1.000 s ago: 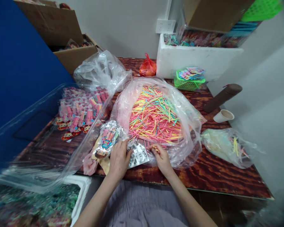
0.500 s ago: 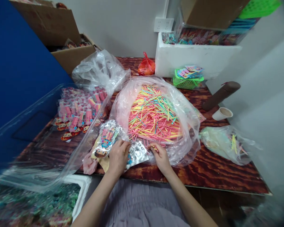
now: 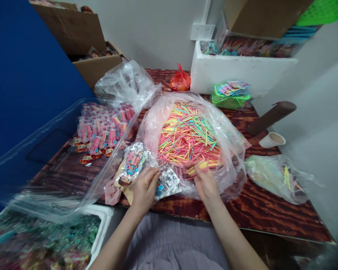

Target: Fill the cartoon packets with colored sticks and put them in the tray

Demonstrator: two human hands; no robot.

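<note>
My left hand (image 3: 145,187) is closed in a pinch at the left edge of a silver printed packet (image 3: 171,183) lying at the table's front. Its fingers partly cover the packet. My right hand (image 3: 207,184) is closed around a small bunch of yellow and pink sticks (image 3: 197,168), held over the front of a large clear plastic bag (image 3: 147,129). Many loose pink, yellow, green and blue sticks (image 3: 186,135) fill this opened bag. Left of my left hand lie silver packets (image 3: 133,161) with a cartoon figure, on a pinkish-yellow cloth (image 3: 112,191).
Left, a clear plastic bin (image 3: 101,187) lies near small filled packs (image 3: 101,123). A foam box (image 3: 242,71), green basket (image 3: 231,101), dark bottle (image 3: 272,118), paper cup (image 3: 272,140) and plastic bag with sticks (image 3: 273,176) are at the right. A red bag (image 3: 180,79) stands behind.
My right hand has moved right and slightly forward, away from the silver packet; its bunch of sticks now shows lengthwise. My left hand stays by the packet. The view has shifted slightly.
</note>
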